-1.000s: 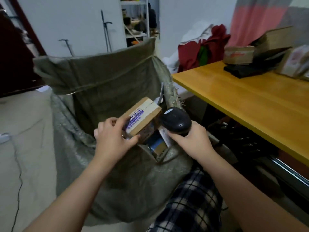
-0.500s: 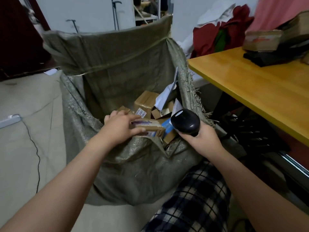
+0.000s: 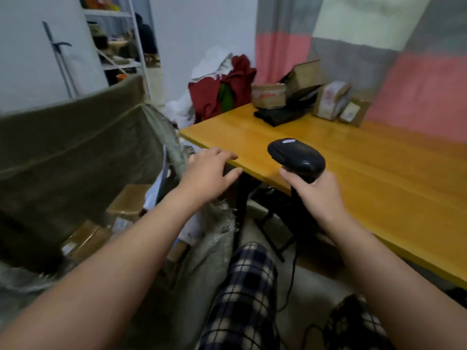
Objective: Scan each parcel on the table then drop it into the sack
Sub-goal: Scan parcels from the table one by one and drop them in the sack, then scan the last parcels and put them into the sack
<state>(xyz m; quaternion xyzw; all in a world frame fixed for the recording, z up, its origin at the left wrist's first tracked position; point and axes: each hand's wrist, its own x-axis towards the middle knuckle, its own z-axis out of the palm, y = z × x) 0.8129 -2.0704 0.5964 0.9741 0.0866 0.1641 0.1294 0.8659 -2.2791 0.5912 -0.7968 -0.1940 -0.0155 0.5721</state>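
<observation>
My left hand [image 3: 209, 170] is empty, fingers spread, hovering between the sack and the near-left corner of the yellow table [image 3: 353, 178]. My right hand [image 3: 316, 195] grips the handle of a black barcode scanner [image 3: 295, 155] above the table's front edge. The grey-green woven sack [image 3: 75, 147] stands open at the left, with several cardboard parcels [image 3: 126, 203] inside. Several brown parcels [image 3: 331, 99] sit at the table's far side, one [image 3: 269, 95] on a black item.
A black flat object [image 3: 283, 114] lies under the far parcels. Red and white cloth [image 3: 222, 89] is piled behind the table's corner. A striped pink and grey curtain [image 3: 417, 92] hangs behind. Black table legs and cables run below, beside my checked trouser leg [image 3: 242, 299].
My left hand let go of the small box into the sack and swung right, empty, toward the table. The scanner in my right hand rose over the table edge. My view turned right.
</observation>
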